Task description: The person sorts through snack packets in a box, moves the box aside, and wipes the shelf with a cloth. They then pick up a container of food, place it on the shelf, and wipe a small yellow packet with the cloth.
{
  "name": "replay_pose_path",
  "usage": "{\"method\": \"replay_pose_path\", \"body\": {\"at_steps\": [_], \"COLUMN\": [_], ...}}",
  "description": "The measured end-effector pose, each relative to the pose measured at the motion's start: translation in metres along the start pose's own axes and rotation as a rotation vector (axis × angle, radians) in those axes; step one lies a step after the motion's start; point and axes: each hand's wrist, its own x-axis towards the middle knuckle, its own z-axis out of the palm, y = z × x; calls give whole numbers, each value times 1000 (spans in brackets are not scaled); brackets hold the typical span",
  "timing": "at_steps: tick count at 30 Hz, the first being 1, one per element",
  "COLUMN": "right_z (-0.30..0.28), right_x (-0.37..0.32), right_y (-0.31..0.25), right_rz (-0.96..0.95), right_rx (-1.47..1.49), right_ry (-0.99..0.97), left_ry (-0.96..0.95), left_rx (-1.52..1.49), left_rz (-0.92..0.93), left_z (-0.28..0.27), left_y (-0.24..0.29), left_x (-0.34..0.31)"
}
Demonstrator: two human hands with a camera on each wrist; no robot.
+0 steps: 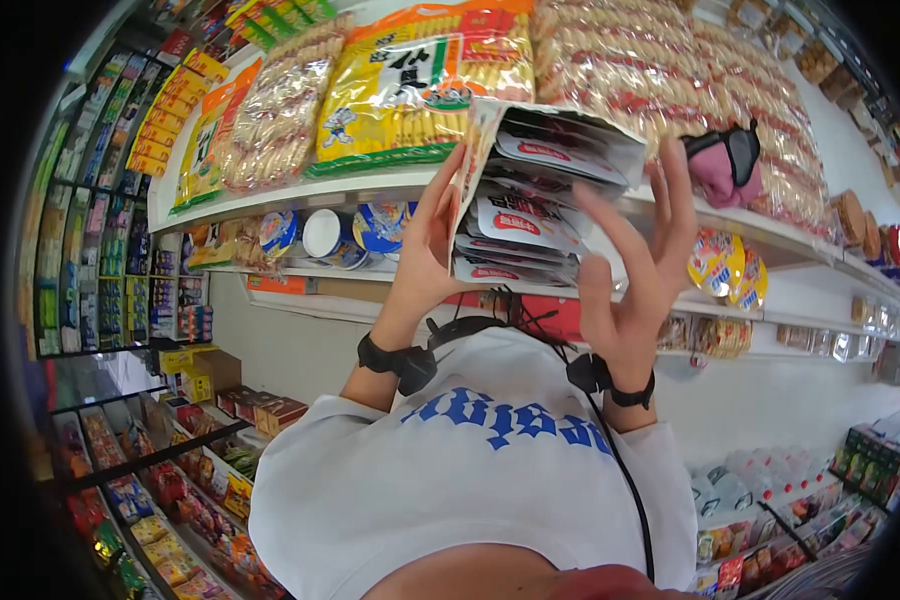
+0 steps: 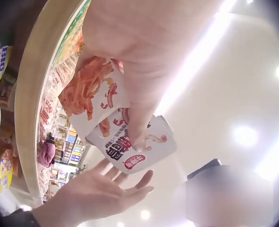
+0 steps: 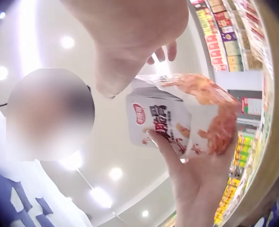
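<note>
An open-topped white display box stands tilted toward me in front of the shelf, several white snack packets with red labels inside it. My left hand grips the box at its left side. In the left wrist view the left thumb lies over the printed white front, and orange strips are pictured on the box's side. My right hand is raised beside the box's right side, its fingers spread and slightly bent, holding nothing. The right wrist view shows the left thumb against the box front.
Behind the box, a shelf bears large yellow bags and clear bags of pale sticks. A pink and black pouch is at its edge on the right. Round tubs sit one level below, and packaged goods line both sides.
</note>
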Motion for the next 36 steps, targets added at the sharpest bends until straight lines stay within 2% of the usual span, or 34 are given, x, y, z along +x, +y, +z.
{"method": "replay_pose_path", "body": {"at_steps": [5, 12, 15, 19, 21, 26, 29, 32, 35, 36], "right_z": [-11, -35, -32, -32, -32, -15, 1, 21, 40, 45], "right_x": [-16, -25, -36, -39, -34, -39, -46, -47, -49, -52], "right_y": [15, 38, 48, 40, 28, 0, -25, -57, -84, -93], "right_rz": [93, 134, 224, 333, 404, 345, 328, 327, 305, 301], "right_rx": [35, 66, 181, 189, 157, -7, -124, -215, -211, -198], "right_ry": [106, 91, 76, 132, 165, 150, 158, 135, 50, 15], "left_ry": [-37, -52, -50, -41, -45, -69, -149, -184, -251, -304], "left_rx": [34, 45, 72, 54, 32, -43, -71, 25, -36, -118], "left_rz": [-26, -98, -139, -181, -185, -227, -248, -16, -36, -128], "left_z": [18, 49, 56, 57, 52, 26, 0, -32, -63, -74], "left_y": [-17, -23, -25, -22, -19, -14, -11, -20, -24, -22], "left_x": [-5, -7, -10, -17, -20, -31, -37, -43, -51, -55]}}
